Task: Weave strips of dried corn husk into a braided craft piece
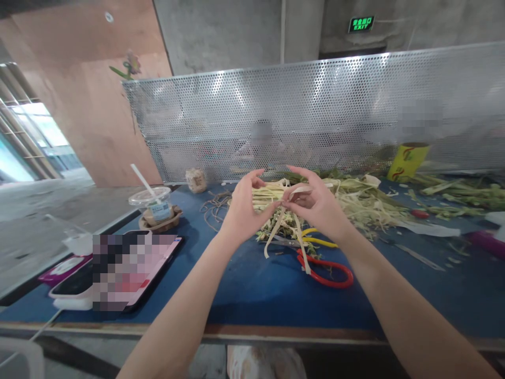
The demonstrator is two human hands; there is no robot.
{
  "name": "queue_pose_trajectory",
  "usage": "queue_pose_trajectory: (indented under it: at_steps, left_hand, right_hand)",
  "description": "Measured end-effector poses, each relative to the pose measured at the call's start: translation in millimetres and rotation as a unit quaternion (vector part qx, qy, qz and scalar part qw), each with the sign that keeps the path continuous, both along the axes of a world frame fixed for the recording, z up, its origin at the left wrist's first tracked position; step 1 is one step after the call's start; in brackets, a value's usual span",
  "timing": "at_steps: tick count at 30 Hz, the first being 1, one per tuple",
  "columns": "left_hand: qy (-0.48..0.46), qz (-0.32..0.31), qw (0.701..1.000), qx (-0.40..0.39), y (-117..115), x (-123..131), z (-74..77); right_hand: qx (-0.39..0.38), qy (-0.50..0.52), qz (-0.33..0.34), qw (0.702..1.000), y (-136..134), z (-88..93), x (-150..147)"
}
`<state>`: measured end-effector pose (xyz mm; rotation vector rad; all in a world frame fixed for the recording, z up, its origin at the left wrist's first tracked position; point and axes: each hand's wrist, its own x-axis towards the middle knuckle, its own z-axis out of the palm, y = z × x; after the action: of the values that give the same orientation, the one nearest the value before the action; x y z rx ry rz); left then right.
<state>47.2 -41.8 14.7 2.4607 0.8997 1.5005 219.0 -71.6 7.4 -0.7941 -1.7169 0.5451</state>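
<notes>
My left hand [248, 206] and my right hand [315, 204] meet above the middle of the table. Their thumbs and fingertips pinch a pale, flat plant-like strip [302, 243], and two of its ends hang down. Just where each fingertip grips is too small to make out. Behind and beneath the fingers lies a bundle of pale yellow-green stalks [260, 196], partly hidden. Below my right hand are red-handled scissors [333, 284] and a yellow-handled tool [321, 241], its metal part under the strip.
Loose husks and leaves [355, 202] spread to the right, near a yellow can [408, 160]. Thin cord [216, 205] lies left of the hands. A lidded cup [158, 208], a tablet [158, 268] and a phone [79, 273] occupy the left. A perforated metal screen [236, 105] stands behind.
</notes>
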Motion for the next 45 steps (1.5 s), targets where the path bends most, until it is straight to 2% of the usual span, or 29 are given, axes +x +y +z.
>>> queue_pose_trajectory:
  at_steps: [2,5,7,9,13,16,20,24,28,30,32,35,45]
  left_hand:
    - [0.030,0.006,0.998,0.050,-5,4,-2.9]
    - [0.054,-0.009,0.997,0.046,-10,7,-4.1]
    - [0.023,-0.022,0.999,0.038,-10,6,-2.8]
    - [-0.016,-0.058,0.998,0.004,-7,4,-1.2]
    - [-0.032,-0.139,0.981,-0.133,-1,2,-0.3]
    - [-0.050,-0.162,0.967,-0.188,3,1,-0.4]
    - [-0.080,-0.140,0.969,-0.189,5,-1,2.5]
    - [-0.046,-0.115,0.980,-0.155,5,-3,4.1]
    - [-0.012,0.021,1.000,-0.004,1,0,-1.1]
    - [0.018,0.057,0.996,0.067,-3,4,-4.7]
    - [0.055,0.044,0.993,0.094,-5,7,-7.4]
    - [0.075,0.032,0.994,0.070,-6,11,-8.9]
    - [0.014,-0.043,0.999,-0.026,-9,12,-5.7]
  right_hand:
    - [0.009,0.018,-0.001,1.000,1,-0.3,0]
    - [0.009,0.032,0.007,0.999,1,0.5,1]
    - [0.006,0.029,0.012,0.999,0,1.6,1]
    - [0.004,0.025,0.017,1.000,-2,2.6,0]
    - [-0.002,0.011,0.024,1.000,-5,3.6,-1]
    - [0.004,0.003,0.019,1.000,-5,3.3,-2]
    - [0.005,-0.005,0.010,1.000,-3,2.8,-1]
    - [-0.004,0.004,0.011,1.000,-1,2.7,0]
    - [-0.020,0.028,0.009,0.999,1,1.4,0]
    - [-0.027,0.040,0.003,0.999,3,0.6,1]
    - [-0.032,0.052,-0.003,0.998,4,0.3,1]
    - [-0.039,0.071,-0.004,0.997,4,1.1,0]
    - [-0.105,0.162,0.026,0.981,10,1.6,5]
